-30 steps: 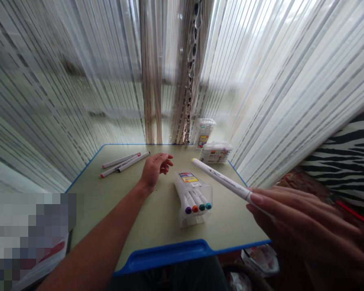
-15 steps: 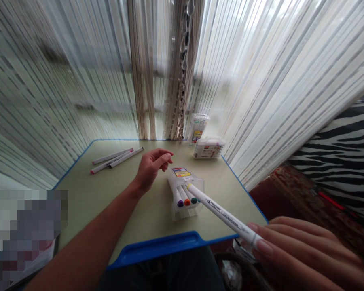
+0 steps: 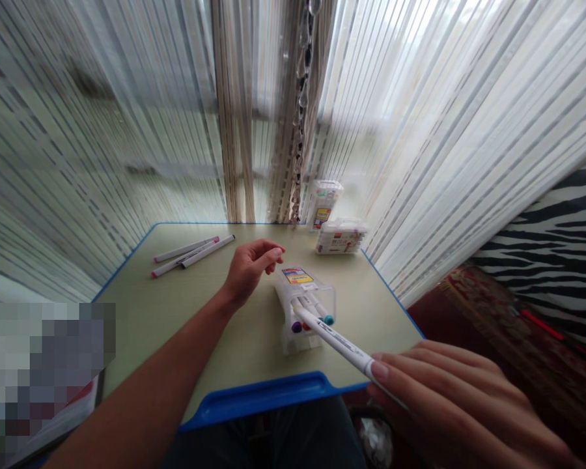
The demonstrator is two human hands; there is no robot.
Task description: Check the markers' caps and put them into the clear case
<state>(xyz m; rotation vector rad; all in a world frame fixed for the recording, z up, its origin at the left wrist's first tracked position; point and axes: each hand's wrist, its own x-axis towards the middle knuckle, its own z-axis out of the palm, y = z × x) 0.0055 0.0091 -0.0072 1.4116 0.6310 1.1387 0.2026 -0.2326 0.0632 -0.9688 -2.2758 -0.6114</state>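
A white marker [image 3: 339,339] is pinched between the thumb and fingers of my right hand [image 3: 461,397], at the lower right. Its far tip is at the open end of a clear plastic marker case [image 3: 328,294], which lies on the table with that end towards me. Inside the case are several white markers, with a purple marker end [image 3: 297,327] and a teal marker end [image 3: 328,320] showing. My left hand [image 3: 254,267] is just left of the case's far part, its fingers curled in and nothing visible in them.
Several loose white markers [image 3: 195,253] lie at the table's far left. Two more clear cases, one upright [image 3: 326,205] and one on its side [image 3: 342,238], stand at the back right. The table [image 3: 141,326] has a blue front tray [image 3: 264,397]. String curtains hang behind.
My right hand has moved left and slightly up, bringing the marker's tip from in front of the case to its open end. My left hand keeps its curled shape beside the case.
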